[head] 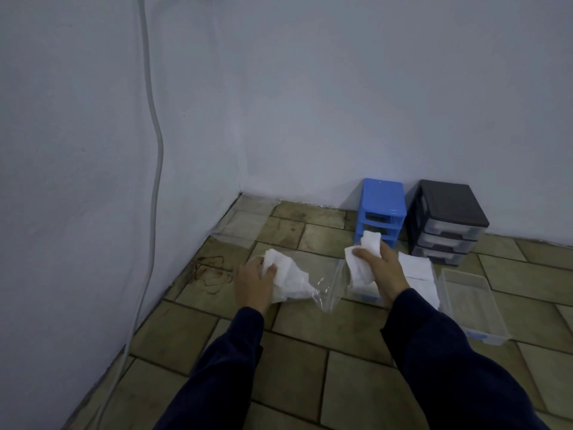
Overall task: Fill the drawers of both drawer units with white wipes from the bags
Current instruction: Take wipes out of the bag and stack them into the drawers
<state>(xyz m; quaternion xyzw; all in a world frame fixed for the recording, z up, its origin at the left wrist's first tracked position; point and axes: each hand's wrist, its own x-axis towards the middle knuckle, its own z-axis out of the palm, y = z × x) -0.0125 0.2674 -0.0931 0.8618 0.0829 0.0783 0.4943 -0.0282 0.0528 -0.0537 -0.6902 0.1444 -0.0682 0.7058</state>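
Observation:
My left hand (252, 279) grips a bunch of white wipes (290, 279) that reaches into a clear plastic bag (328, 288) lying on the tiled floor. My right hand (379, 268) holds a second wad of white wipes (361, 259) above a clear drawer (362, 296) on the floor. More wipes (417, 270) are stacked just right of that hand. A blue drawer unit (383, 209) and a black drawer unit (446, 221) stand against the back wall. The blue unit's slots look open. An empty clear drawer (471, 305) lies at the right.
Another clear bag (245, 221) lies flat in the corner where the two white walls meet. A grey cable (156, 169) runs down the left wall to the floor. Tiled floor stretches towards me under my dark sleeves.

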